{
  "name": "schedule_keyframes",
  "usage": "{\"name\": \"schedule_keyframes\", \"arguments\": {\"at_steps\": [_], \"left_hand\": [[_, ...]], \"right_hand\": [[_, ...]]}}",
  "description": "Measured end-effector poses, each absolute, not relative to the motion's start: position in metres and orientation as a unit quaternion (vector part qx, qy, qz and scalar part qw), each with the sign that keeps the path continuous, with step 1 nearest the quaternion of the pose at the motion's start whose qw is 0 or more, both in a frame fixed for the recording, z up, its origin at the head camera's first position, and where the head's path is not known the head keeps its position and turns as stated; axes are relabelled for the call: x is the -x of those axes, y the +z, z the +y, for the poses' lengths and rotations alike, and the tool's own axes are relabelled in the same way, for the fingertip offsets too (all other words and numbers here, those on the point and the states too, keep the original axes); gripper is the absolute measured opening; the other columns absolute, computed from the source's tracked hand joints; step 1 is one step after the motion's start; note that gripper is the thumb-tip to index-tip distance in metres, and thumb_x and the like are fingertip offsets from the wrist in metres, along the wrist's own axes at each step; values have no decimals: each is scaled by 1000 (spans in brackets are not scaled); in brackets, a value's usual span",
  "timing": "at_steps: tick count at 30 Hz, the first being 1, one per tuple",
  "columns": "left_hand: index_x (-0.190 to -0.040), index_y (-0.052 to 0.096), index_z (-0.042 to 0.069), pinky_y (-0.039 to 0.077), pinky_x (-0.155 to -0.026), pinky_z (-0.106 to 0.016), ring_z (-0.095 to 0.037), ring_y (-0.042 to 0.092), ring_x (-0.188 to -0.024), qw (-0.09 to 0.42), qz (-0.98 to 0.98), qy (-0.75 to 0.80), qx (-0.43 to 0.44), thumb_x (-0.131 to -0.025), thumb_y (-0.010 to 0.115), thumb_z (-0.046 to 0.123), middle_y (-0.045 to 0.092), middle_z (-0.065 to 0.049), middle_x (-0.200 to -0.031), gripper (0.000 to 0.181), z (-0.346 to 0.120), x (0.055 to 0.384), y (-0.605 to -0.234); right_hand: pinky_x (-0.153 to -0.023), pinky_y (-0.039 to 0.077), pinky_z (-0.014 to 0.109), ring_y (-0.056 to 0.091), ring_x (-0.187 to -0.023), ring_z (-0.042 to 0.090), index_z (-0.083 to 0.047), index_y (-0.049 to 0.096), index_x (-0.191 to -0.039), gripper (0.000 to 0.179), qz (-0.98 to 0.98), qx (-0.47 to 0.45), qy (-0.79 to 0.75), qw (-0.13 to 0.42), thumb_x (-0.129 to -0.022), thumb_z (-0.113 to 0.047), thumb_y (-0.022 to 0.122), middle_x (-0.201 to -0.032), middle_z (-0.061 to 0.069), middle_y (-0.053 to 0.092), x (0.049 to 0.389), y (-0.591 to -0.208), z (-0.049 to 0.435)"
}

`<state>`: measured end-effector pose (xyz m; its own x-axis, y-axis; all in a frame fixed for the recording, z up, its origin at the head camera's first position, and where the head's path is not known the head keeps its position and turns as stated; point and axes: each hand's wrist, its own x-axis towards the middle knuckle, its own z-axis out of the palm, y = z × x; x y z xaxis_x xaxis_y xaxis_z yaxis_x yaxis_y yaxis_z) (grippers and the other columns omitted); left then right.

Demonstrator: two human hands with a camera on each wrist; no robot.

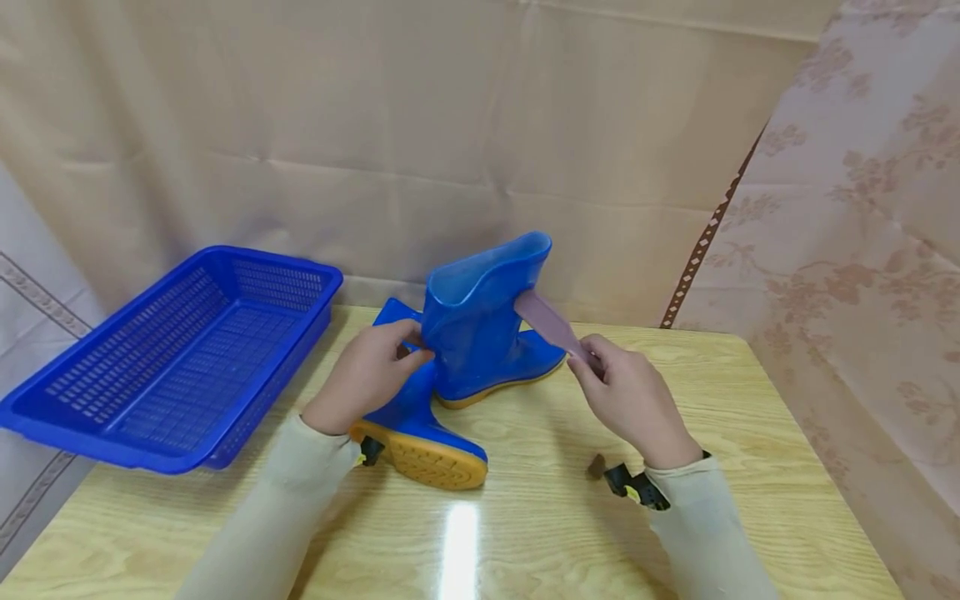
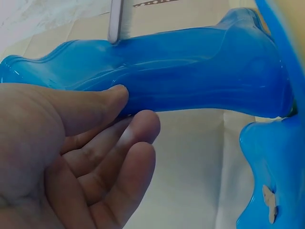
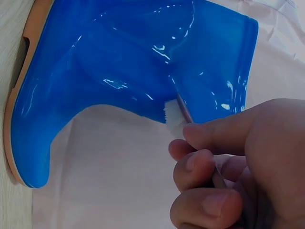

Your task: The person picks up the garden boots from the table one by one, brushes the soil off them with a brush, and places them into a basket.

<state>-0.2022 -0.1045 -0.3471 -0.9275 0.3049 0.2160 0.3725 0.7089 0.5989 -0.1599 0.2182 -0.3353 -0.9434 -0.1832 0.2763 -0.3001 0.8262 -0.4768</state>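
A blue rain boot (image 1: 480, 333) with a yellow sole stands upright on the table, its toe towards the right. My left hand (image 1: 371, 375) pinches the back of its shaft between thumb and fingers, as the left wrist view shows up close. In my right hand (image 1: 626, 392) is a mauve-handled brush (image 1: 551, 323), its head at the front of the shaft. White bristles (image 3: 174, 117) show against the boot in the right wrist view. A second blue boot (image 1: 420, 421) lies on its side under my left hand, its yellow tread facing me.
At the left of the wooden table (image 1: 525, 517) sits a blue plastic basket (image 1: 225, 433) with slotted walls. A beige cloth (image 1: 420, 125) hangs behind the boots. A small brown patch (image 1: 596, 467) shows on the table near my right wrist. On the lying boot is a brownish smear (image 2: 269, 204).
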Motion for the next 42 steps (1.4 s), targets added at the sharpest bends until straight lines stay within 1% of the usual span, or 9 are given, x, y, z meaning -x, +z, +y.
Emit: {"name": "schedule_keyframes", "arguments": {"at_steps": [7, 15, 21, 23, 25, 30, 33, 36, 42], "left_hand": [[-109, 73, 18, 54, -74, -34, -14, 65, -86, 32, -914, -353, 198, -99, 73, 26, 74, 5, -101, 13, -82, 194, -347], [-110, 74, 17, 54, -70, -30, -11, 63, -83, 0, -900, -376, 221, -99, 73, 24, 74, 8, -101, 13, -41, 178, -347], [-131, 68, 16, 55, -77, -27, -10, 64, -92, -54, -885, -375, 269, -104, 65, 24, 72, 2, -121, 29, -11, 168, -348], [-139, 64, 16, 56, -78, -28, -11, 65, -95, -70, -881, -371, 285, -105, 64, 24, 71, 1, -125, 36, -8, 167, -348], [-141, 63, 17, 56, -80, -28, -11, 65, -97, -79, -883, -361, 290, -105, 63, 25, 71, 2, -126, 37, -9, 169, -347], [-130, 70, 20, 56, -86, -34, -12, 65, -102, -52, -903, -341, 255, -107, 60, 25, 72, 7, -117, 25, -24, 187, -341], [-127, 69, 19, 56, -89, -39, -17, 66, -106, -34, -908, -351, 228, -107, 59, 23, 71, 4, -117, 22, -27, 206, -336], [-133, 64, 16, 55, -94, -41, -20, 65, -113, -37, -901, -376, 216, -109, 56, 21, 69, 0, -124, 26, -22, 229, -336], [-156, 42, 13, 47, -110, -43, -26, 55, -133, -70, -872, -434, 215, -112, 46, 19, 57, -8, -145, 44, -5, 268, -346]], "right_hand": [[-43, 28, 27, 41, -46, 13, -9, 68, -115, 19, -950, -116, 270, 107, -107, -24, 58, -61, -2, 48, 161, -339, 225], [-44, 31, 28, 42, -47, 13, -7, 67, -115, 19, -950, -120, 263, 118, -108, -22, 58, -64, -1, 52, 165, -347, 234], [-48, 36, 30, 46, -52, 14, -8, 65, -115, 20, -954, -122, 247, 115, -108, -24, 57, -69, 1, 58, 173, -352, 237], [-49, 37, 32, 48, -52, 15, -7, 66, -117, 22, -954, -117, 248, 119, -108, -25, 57, -72, 2, 61, 174, -351, 239], [-49, 38, 33, 50, -53, 16, -6, 67, -118, 23, -953, -106, 252, 130, -108, -25, 57, -74, 4, 64, 174, -348, 243], [-47, 33, 33, 46, -50, 18, -8, 66, -100, 28, -944, -58, 267, 185, -110, -30, 51, -66, 3, 56, 173, -340, 249], [-46, 30, 33, 43, -50, 18, -8, 67, -100, 33, -936, -43, 273, 220, -110, -33, 49, -63, 2, 49, 175, -337, 249], [-46, 30, 33, 43, -50, 17, -8, 69, -107, 31, -931, -39, 278, 233, -109, -33, 51, -63, 1, 50, 175, -338, 246], [-47, 30, 33, 43, -50, 18, -10, 65, -97, 33, -933, -45, 280, 219, -110, -35, 49, -63, 1, 47, 174, -342, 240]]}}
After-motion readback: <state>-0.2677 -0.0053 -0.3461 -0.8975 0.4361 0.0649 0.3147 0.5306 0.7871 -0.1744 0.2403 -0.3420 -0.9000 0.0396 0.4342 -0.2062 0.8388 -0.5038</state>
